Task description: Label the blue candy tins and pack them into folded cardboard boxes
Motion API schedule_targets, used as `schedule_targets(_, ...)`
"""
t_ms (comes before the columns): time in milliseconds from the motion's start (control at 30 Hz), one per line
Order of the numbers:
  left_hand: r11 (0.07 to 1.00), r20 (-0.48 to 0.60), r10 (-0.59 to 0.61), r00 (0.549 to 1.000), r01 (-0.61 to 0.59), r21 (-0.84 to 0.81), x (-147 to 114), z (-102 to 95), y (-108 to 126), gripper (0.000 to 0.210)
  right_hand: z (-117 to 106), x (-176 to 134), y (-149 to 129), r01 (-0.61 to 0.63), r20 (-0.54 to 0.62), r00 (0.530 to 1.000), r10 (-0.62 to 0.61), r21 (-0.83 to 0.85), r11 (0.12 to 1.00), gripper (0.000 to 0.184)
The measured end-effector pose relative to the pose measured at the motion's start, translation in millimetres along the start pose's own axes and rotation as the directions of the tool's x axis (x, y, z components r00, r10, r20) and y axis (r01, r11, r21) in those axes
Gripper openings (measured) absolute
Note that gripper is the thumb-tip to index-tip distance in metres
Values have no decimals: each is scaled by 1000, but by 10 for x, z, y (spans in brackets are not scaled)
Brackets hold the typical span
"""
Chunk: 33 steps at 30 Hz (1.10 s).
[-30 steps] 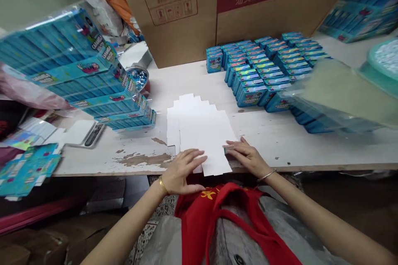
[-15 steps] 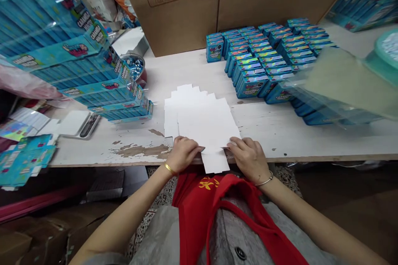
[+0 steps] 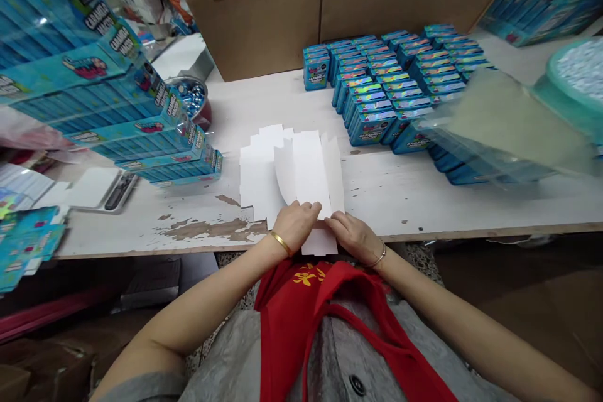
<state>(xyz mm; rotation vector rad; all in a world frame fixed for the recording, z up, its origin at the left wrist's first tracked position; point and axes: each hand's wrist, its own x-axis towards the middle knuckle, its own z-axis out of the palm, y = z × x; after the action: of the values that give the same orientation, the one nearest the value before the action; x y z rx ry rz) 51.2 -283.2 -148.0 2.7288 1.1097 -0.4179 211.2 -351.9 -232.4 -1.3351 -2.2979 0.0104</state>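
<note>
A white die-cut cardboard box blank (image 3: 308, 166) lies before me at the table's front edge, its two long sides bent upward. My left hand (image 3: 298, 226) is closed on its near left part, fingers pressed together at the fold. With closed fingers my right hand (image 3: 352, 235) grips the near right corner. Between and below my hands a flap (image 3: 319, 242) of the blank juts over the table edge. Under and left of it lies another flat white blank (image 3: 257, 169).
Rows of small blue candy boxes (image 3: 372, 125) stand at right, partly under clear plastic film (image 3: 509, 125). Wrapped blue packs (image 3: 155, 125) are stacked at left, beside a bowl (image 3: 192, 97) of shiny pieces. A large carton (image 3: 264, 25) stands behind; a green tub (image 3: 577, 75) is far right.
The blank was flat; now its left and right sides are folded up. Both hands have moved closer together. The whole view has shifted slightly.
</note>
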Motion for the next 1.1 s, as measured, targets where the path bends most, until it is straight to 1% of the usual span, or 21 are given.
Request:
schedule_targets(67,1000,-12,28,1000,-28,-9,-5,1,-1,18,-53,-32,29,49,5,999,-49,58,997,34)
schedule_targets(167,991,-18,135,991,-135,9,-44,31,-22,17,-181,-103,64,115,55,991,-124,149,982,46)
schedule_targets(267,974,-41,222,974,-219,60,-82,67,-55,16,-261,-171,83,108,155,978,-140,195,975,62)
schedule_targets(333,965,-45,252,967,-248,82,-84,64,-74,17,-245,-200,81,94,169,977,-127,195,976,67)
schedule_targets(400,967,-40,246,968,-242,78,-69,29,-98,19,-184,-211,69,85,116,987,-108,182,980,63)
schedule_targets(467,970,-35,242,970,-241,43,-56,-27,-142,20,-114,-201,55,65,41,996,-73,174,983,53)
schedule_targets(500,965,-33,261,965,-261,10,-55,-53,-175,20,-86,-187,49,41,6,999,-43,177,983,48)
schedule_targets(567,937,-45,339,940,-341,-75,-61,-85,-252,20,-51,-141,40,-25,-66,997,38,195,981,40)
schedule_targets(633,905,-83,394,915,-402,-139,-57,-87,-313,28,-40,-80,28,-89,-148,981,125,228,970,37)
schedule_targets(667,903,-100,390,915,-402,-154,-43,-82,-326,32,-39,-49,19,-116,-188,968,165,249,962,38)
schedule_targets(700,913,-106,362,926,-376,-159,-16,-76,-324,32,-37,-20,7,-140,-219,955,202,269,953,40)
schedule_targets(733,933,-104,309,945,-323,-159,23,-74,-307,31,-32,3,-7,-165,-240,942,237,284,945,43)
schedule_targets(800,970,-75,171,982,-181,-161,123,-89,-237,29,-9,27,-34,-210,-262,921,287,285,935,51)
schedule_targets(867,980,-40,47,998,-54,-192,213,-122,-157,28,32,18,-49,-210,-270,923,274,242,947,54)
schedule_targets(900,975,-32,3,999,-10,-221,237,-136,-127,29,57,3,-48,-186,-271,932,239,206,961,54)
schedule_targets(933,966,-39,-15,999,4,-258,240,-141,-109,29,81,-14,-42,-152,-266,944,193,165,974,54)
schedule_targets(967,954,-72,-12,997,-10,-300,218,-133,-103,31,103,-31,-32,-117,-253,957,145,124,985,54)
schedule_targets(1000,938,-140,-4,990,-45,-343,172,-109,-109,33,121,-45,-19,-88,-233,967,106,84,993,54)
schedule_targets(1033,920,-245,-4,970,-92,-381,106,-66,-124,37,134,-55,-4,-68,-210,975,77,49,996,54)
schedule_targets(1067,900,-372,-26,928,-140,-413,27,-7,-143,42,141,-60,9,-57,-188,980,59,20,998,54)
schedule_targets(1100,877,-495,-81,865,-174,-448,-55,69,-163,49,143,-60,20,-48,-167,985,48,0,999,54)
